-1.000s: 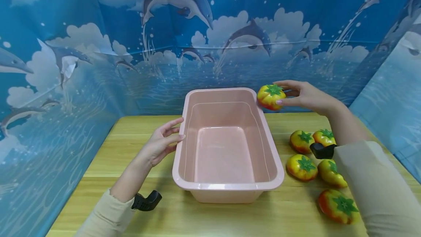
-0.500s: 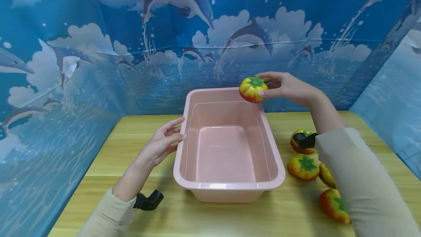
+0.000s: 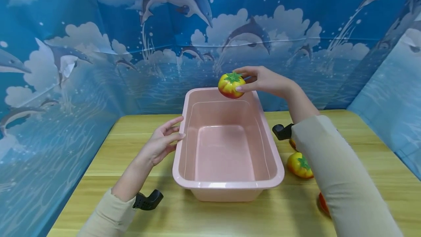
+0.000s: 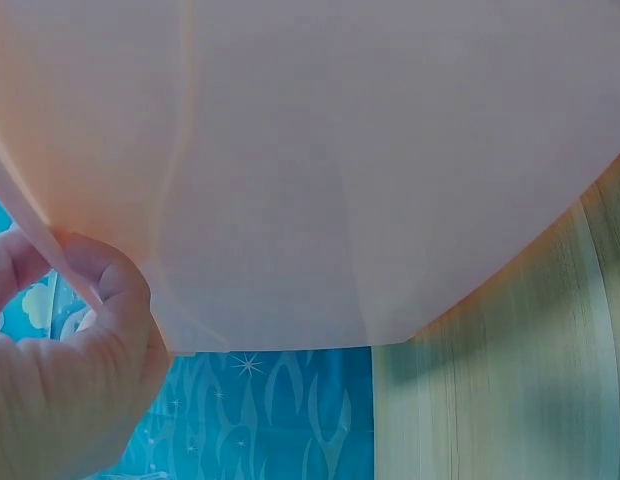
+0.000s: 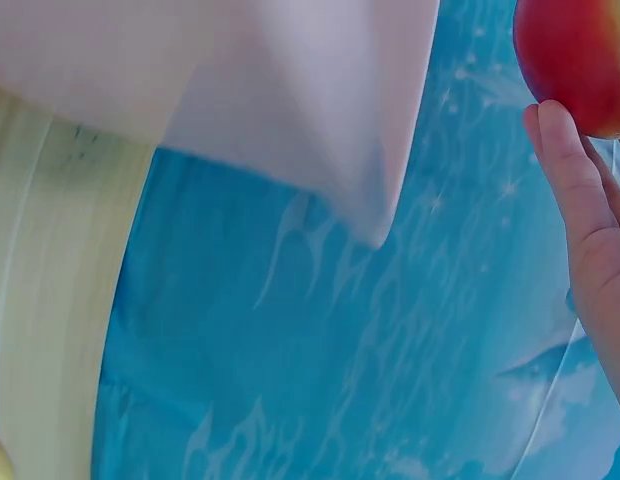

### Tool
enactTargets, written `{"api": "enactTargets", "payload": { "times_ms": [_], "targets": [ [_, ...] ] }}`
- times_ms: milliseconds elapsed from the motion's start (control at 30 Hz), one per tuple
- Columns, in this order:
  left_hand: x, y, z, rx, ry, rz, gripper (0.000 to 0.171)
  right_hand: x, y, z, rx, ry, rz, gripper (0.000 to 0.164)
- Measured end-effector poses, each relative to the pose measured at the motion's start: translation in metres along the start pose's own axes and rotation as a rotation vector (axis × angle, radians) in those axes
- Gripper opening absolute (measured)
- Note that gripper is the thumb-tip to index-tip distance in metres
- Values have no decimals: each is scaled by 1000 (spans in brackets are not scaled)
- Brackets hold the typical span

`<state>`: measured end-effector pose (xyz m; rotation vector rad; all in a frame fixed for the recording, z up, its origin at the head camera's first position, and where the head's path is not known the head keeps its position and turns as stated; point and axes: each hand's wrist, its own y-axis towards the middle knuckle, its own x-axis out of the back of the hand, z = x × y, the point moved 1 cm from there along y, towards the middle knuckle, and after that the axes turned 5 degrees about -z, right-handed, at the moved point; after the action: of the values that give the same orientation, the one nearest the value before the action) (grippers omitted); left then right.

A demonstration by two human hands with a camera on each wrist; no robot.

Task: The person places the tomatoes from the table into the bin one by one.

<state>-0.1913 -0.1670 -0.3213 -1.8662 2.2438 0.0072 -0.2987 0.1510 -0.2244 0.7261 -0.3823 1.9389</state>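
Observation:
A pink plastic basin stands on the table with its inside bare. My left hand holds its left rim; in the left wrist view, thumb and curled fingers of that hand pinch the basin edge. Over the basin's far end, my right hand grips a yellow-and-red tomato from the right side, its green leafy top facing up. The right wrist view catches the tomato's red underside at the upper right, with the fingers against it.
More tomatoes lie on the wooden table right of the basin, partly hidden by the right sleeve. A blue dolphin-print cloth rises behind the table and along its sides.
My right hand has carried the tomato left and slightly up, from the basin's far right corner to over its far end. The left hand stays on the rim.

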Motion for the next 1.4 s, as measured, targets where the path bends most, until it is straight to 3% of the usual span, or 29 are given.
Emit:
{"api": "enactTargets", "payload": {
  "times_ms": [433, 933, 1400],
  "targets": [
    [0, 1, 0, -10, -13, 3, 64, -21, 20, 18, 34, 34, 62, 69],
    [1, 3, -1, 5, -33, -4, 64, -56, 33, 3, -12, 101, 94, 66],
    [3, 4, -2, 12, -50, 2, 64, -63, 35, 0, -25, 81, 95, 66]
  ]
}}
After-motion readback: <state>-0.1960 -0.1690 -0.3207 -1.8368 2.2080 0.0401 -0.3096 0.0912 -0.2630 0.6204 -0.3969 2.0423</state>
